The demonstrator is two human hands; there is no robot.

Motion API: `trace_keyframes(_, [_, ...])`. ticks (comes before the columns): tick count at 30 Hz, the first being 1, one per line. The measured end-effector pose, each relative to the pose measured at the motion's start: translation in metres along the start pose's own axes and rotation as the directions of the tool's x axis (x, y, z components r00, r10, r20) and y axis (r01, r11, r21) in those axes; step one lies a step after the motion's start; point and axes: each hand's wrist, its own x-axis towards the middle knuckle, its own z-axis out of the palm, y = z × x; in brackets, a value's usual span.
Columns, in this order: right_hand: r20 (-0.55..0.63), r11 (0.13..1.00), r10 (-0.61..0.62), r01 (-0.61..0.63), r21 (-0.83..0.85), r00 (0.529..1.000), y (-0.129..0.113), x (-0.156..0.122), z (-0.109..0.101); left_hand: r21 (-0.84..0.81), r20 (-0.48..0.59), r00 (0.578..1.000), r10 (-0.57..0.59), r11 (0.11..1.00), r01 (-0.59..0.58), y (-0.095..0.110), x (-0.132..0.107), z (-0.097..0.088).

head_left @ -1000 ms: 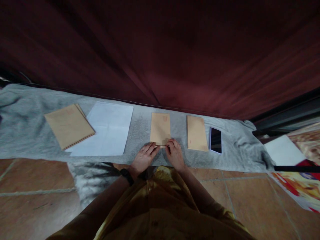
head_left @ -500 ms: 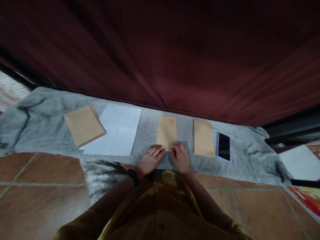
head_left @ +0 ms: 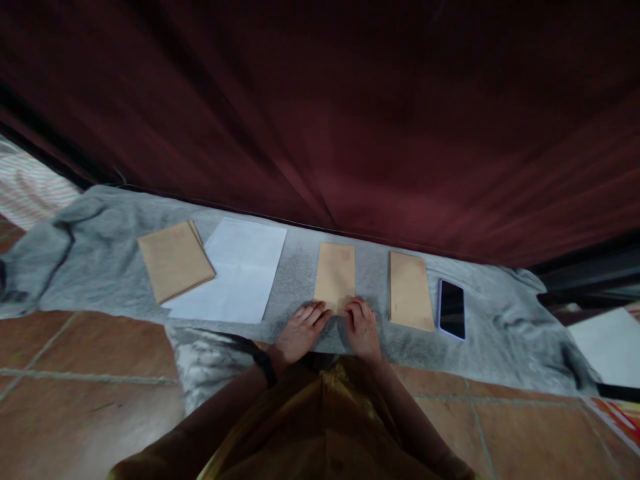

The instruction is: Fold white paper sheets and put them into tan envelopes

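A narrow brown envelope (head_left: 335,277) lies lengthwise on a grey cloth (head_left: 100,253) spread over the floor. My left hand (head_left: 300,330) rests with its fingers stretched flat on the envelope's near left corner. On the near right corner my right hand (head_left: 363,327) presses with curled fingers. A dark watch sits on my left wrist. A second narrow brown envelope (head_left: 411,290) lies just to the right, untouched.
A black phone (head_left: 451,309) lies right of the second envelope. To the left, a stack of brown envelopes (head_left: 175,260) overlaps white paper sheets (head_left: 235,273). A dark red curtain (head_left: 350,120) hangs behind the cloth. Orange floor tiles (head_left: 85,393) lie in front; another white sheet (head_left: 607,347) is far right.
The view has shifted, so everything sits slightly lower and further right in frame. My hands stay on the near end of the middle envelope, hardly moved.
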Motion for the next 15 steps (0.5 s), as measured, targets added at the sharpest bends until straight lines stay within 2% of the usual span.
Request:
trace_keyframes(6, [-0.018,1.000,-0.002,0.002,-0.008,1.000,0.000,0.000,0.000,-0.006,0.019,1.000,0.000,1.000,0.000,-0.001,-0.002,0.004])
trace_keyframes(10, [-0.041,1.000,-0.018,0.017,-0.009,0.999,-0.008,0.000,-0.003,-0.018,0.028,1.000,0.001,1.000,-0.001,-0.002,-0.003,0.006])
trace_keyframes(15, [0.071,0.987,-0.160,0.159,0.018,0.985,-0.032,-0.012,-0.005,-0.030,0.036,0.999,0.007,1.000,-0.006,-0.002,-0.002,0.006])
